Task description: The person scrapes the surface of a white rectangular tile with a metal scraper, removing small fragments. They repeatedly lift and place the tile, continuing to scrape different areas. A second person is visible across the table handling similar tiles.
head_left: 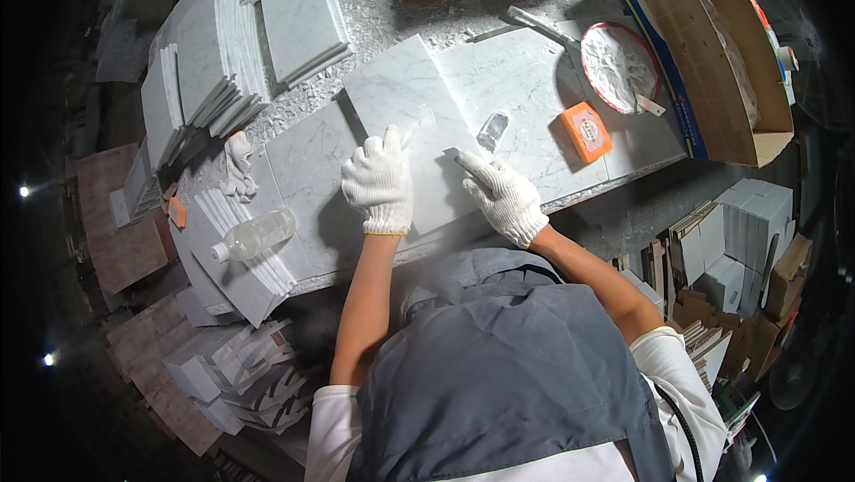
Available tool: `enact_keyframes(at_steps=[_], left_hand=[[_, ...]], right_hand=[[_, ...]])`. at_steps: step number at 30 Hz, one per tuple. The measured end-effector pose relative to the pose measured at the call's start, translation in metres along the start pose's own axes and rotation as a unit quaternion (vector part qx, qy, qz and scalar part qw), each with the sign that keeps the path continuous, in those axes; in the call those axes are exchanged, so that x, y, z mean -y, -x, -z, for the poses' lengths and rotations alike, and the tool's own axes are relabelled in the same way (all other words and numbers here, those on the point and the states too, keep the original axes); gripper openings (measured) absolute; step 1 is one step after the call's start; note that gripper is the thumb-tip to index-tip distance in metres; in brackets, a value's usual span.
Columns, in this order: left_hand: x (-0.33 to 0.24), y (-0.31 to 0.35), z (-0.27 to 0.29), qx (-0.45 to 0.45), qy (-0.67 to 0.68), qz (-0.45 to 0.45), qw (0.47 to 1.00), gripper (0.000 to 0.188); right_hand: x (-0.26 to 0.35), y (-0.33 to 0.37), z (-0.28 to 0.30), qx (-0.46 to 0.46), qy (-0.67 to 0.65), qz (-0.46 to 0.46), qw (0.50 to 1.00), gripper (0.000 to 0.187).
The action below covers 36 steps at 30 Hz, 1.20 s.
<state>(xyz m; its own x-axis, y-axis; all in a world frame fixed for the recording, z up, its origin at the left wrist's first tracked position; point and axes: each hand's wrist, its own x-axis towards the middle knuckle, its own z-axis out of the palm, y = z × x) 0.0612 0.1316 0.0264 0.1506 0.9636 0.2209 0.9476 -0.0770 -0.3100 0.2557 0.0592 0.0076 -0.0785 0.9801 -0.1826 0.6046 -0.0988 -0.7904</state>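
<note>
A grey-veined white marble tile (419, 81) lies at an angle over the larger marble slabs in front of me. My left hand (378, 181), in a white knit glove, is closed above the tile's left side. A thin translucent piece (416, 128) shows beside its fingertips; its kind is unclear. My right hand (500, 195), gloved too, has its fingers pressed together around a small thin blade (452, 153) that points toward the tile; most of it is hidden. Just beyond that hand, a clear block-like object (492, 131) rests on the stone.
Stacked marble tiles (214, 54) stand at left, near a clear bottle (258, 234) and a crumpled glove (239, 166). At right are an orange box (585, 132), a red-rimmed bowl of white paste (617, 63) and an open cardboard box (712, 54). Rubble covers the far tabletop.
</note>
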Motion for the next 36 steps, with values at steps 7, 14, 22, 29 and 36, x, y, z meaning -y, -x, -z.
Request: enact_keyframes(at_steps=[7, 14, 22, 29, 36], left_hand=[[-0.0019, -0.0002, 0.0023, 0.021, 0.003, 0.004, 1.000, 0.016], [-0.0023, -0.0011, 0.0045, 0.036, 0.004, 0.005, 0.999, 0.017], [-0.0029, -0.0024, 0.0080, 0.044, 0.015, 0.000, 0.999, 0.018], [-0.0041, -0.0032, 0.0065, 0.047, 0.009, 0.004, 0.999, 0.015], [-0.0047, -0.0029, 0.0056, 0.033, 0.010, 0.000, 0.999, 0.015]], right_hand=[[-0.0002, 0.0013, 0.0004, 0.011, -0.004, -0.011, 1.000, 0.043], [-0.0022, 0.0012, -0.0011, 0.005, -0.016, -0.004, 1.000, 0.043], [-0.0013, 0.0005, -0.0001, 0.005, -0.004, 0.001, 1.000, 0.043], [-0.0010, 0.0008, 0.0001, 0.003, -0.010, 0.003, 1.000, 0.044], [0.0000, 0.0004, 0.0021, 0.015, -0.003, -0.005, 1.000, 0.046]])
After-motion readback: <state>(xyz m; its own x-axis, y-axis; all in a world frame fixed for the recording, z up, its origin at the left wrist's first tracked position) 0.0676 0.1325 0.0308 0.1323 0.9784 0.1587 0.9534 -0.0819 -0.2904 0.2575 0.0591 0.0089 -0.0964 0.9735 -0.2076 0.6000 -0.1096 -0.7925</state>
